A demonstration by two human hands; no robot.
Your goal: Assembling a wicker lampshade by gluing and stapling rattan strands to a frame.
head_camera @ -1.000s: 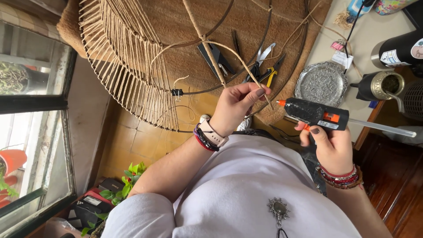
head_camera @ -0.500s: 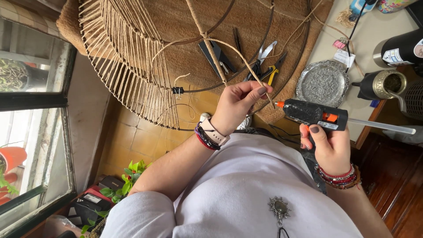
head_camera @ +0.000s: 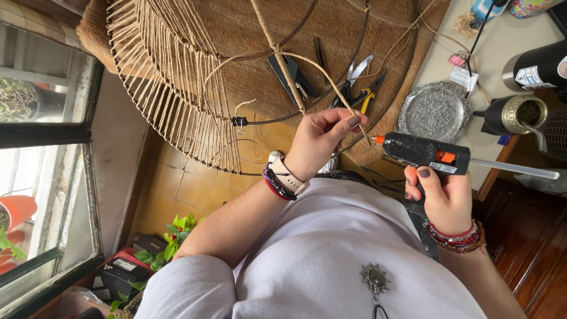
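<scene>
A thin strand of tan jute twine is pinched between the thumb and fingertips of the left hand; the strand is held taut and is seen to run up and away from the pinch to a twine-wrapped spoke of a large round wire frame partly wound with jute cord; the pinch lies just below the frame's dark outer ring, beside a small black clip fixed to that ring.

A black hot-glue gun with an orange nozzle and trigger is gripped by the right hand; the fingers are closed around the handle; the orange tip is pointed toward the left-hand pinch and sits just beside the free end of the twine, though contact cannot be confirmed; a clear glue stick projects from the rear of the gun, away from the pinch.

Above the two grips, on a brown woven mat, scissors and yellow-handled pliers are laid; a round embossed silver tray rests above the gun; beaded bracelets are worn on both wrists.
</scene>
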